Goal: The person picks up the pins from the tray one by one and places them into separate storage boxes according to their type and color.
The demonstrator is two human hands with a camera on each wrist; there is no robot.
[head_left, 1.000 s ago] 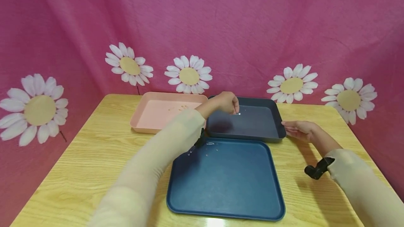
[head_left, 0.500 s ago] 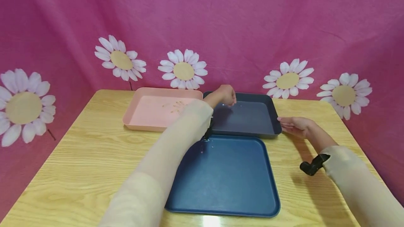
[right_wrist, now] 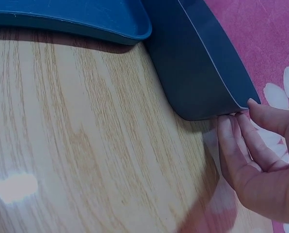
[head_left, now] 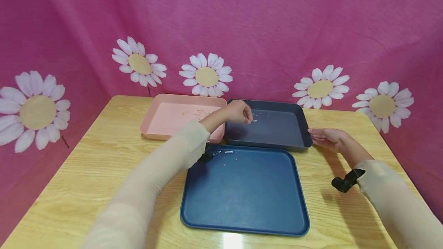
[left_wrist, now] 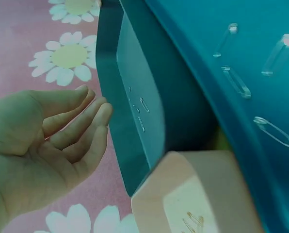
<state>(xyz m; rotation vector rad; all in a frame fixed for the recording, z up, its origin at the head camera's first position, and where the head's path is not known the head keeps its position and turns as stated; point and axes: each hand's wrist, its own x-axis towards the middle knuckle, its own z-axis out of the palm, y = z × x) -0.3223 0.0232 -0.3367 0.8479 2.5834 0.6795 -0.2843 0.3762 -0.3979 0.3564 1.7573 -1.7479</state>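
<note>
My left hand (head_left: 238, 111) hovers over the left part of the dark grey tray (head_left: 277, 131). In the left wrist view its fingers (left_wrist: 88, 128) are loosely bent, the thumb stands apart, and no object shows between them. Several small silver safety pins (left_wrist: 144, 104) lie on that tray's floor. At the tray's right end, my right hand (head_left: 327, 138) pinches the wall, thumb over the rim and fingers against the outside. More silver safety pins (left_wrist: 236, 81) lie near the far left corner of the blue tray (head_left: 242, 195).
Left of the dark tray stands a pink tray (head_left: 164, 120) with several gold-coloured safety pins (left_wrist: 195, 218) in it. The wooden table (head_left: 93, 164) carries all the trays. A pink cloth (head_left: 256, 30) with printed daisies hangs behind.
The left hand has released a silver safety pin into the dark grey tray and drawn slightly left, its fingers loosening. The right hand keeps its hold on the tray's end.
</note>
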